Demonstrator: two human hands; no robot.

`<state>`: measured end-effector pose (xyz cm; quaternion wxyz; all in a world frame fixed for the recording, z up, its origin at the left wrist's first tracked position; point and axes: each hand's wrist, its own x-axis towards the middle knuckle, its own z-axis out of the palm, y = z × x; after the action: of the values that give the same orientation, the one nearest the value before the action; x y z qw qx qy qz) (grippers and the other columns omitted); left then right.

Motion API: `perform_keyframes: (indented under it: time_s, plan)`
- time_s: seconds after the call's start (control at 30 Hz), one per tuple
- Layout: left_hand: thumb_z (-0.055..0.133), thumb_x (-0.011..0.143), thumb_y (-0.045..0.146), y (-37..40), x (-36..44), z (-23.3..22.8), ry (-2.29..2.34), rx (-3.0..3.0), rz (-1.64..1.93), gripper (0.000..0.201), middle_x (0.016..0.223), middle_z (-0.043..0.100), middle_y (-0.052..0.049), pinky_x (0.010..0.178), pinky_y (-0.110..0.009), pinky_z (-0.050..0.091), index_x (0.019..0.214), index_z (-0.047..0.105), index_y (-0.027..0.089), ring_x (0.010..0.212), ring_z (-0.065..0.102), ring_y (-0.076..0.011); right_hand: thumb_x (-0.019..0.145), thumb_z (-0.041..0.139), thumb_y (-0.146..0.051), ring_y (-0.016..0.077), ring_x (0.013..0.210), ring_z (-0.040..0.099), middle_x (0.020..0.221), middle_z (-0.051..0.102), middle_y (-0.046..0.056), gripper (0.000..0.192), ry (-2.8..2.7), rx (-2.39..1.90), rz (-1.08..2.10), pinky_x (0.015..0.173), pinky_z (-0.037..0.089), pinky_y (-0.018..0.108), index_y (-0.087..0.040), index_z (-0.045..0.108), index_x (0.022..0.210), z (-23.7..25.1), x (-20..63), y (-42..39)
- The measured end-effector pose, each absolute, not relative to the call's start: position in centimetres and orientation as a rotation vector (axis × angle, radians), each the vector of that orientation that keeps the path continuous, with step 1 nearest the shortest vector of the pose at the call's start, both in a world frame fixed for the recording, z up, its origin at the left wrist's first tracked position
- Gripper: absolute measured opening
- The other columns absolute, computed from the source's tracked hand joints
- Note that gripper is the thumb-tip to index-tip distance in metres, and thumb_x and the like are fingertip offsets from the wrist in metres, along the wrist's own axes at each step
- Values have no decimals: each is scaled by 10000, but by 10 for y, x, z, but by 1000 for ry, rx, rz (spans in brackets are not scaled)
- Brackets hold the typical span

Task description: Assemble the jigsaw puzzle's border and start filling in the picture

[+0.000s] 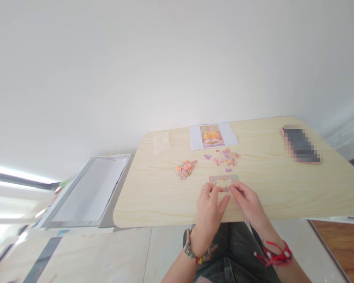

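Pinkish, open-centred jigsaw border [223, 177]

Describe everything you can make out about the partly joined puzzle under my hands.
The puzzle is a flat, thin frame of small interlocking pieces, looking like cardboard: mostly pinkish, greenish at the far right corner, with orange spots. Bare tabletop shows through its middle. It lies flat near the table's front edge. The left hand and right hand are at its near side, partly hiding it.
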<state>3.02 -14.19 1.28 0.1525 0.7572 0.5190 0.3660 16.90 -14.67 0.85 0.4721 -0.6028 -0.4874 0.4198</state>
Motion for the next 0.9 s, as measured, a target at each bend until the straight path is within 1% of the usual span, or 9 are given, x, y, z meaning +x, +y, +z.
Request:
perform_keyframes:
  time_s: [0.07,0.17,0.3,0.37,0.47,0.53,0.63,0.77,0.9]
  plan:
    - [594,808,222,-138,24,17,1448,2117,1017,116,861,524,-37,719,-312,484,916,576,184,804,553,-175,811,491,-396,178,719,574,734,614,22,227,-1351,-1488,1031,670,455,292,-192,584,771,14,179,-143]
    - [567,819,196,-132,17,25,1327,2045,974,135,877,525,-39,754,-310,471,947,610,197,822,545,-166,824,470,-355,170,702,550,721,595,12,203,-1634,-1498,1023,650,432,288,-200,578,748,25,192,-137]
    - [582,789,184,-127,19,30,1211,1912,896,69,810,525,-24,759,-295,451,786,651,192,800,533,-154,840,445,-299,151,648,521,681,569,-1,198,-1859,-1473,958,622,422,277,-207,556,705,37,197,-130]
    - [593,764,178,-126,22,29,1239,1797,859,68,768,535,-17,727,-283,445,718,643,179,774,532,-150,848,437,-287,146,633,517,675,557,0,192,-1875,-1478,878,621,432,275,-207,551,717,38,194,-131]
    - [583,758,193,-127,25,28,1270,1632,857,87,728,563,-10,652,-254,433,688,630,173,747,535,-146,846,473,-324,153,640,523,723,553,19,156,-1841,-1503,691,608,452,280,-205,574,846,32,189,-139]
    - [561,779,217,-128,28,28,1275,1550,892,118,722,581,-9,614,-240,422,688,622,173,739,539,-143,839,503,-357,165,674,538,779,563,42,186,-1825,-1497,563,618,467,289,-208,579,921,26,186,-147]
    - [541,795,228,-132,32,29,1276,1504,932,138,723,598,-9,583,-229,414,693,616,173,730,546,-139,860,484,-361,181,728,566,832,580,67,188,-1806,-1476,440,658,484,303,-218,586,927,19,184,-156]
    - [552,789,217,-135,39,27,1302,1574,931,122,724,589,-12,588,-233,423,698,619,170,739,546,-143,880,456,-347,189,756,591,842,596,73,204,-1779,-1486,366,676,498,309,-225,607,942,15,186,-163]
    - [558,787,185,-136,47,23,1304,1652,911,104,715,573,-7,635,-250,445,703,617,167,731,545,-141,886,460,-331,186,768,600,832,595,71,218,-1792,-1495,266,698,500,301,-216,625,970,12,194,-167]
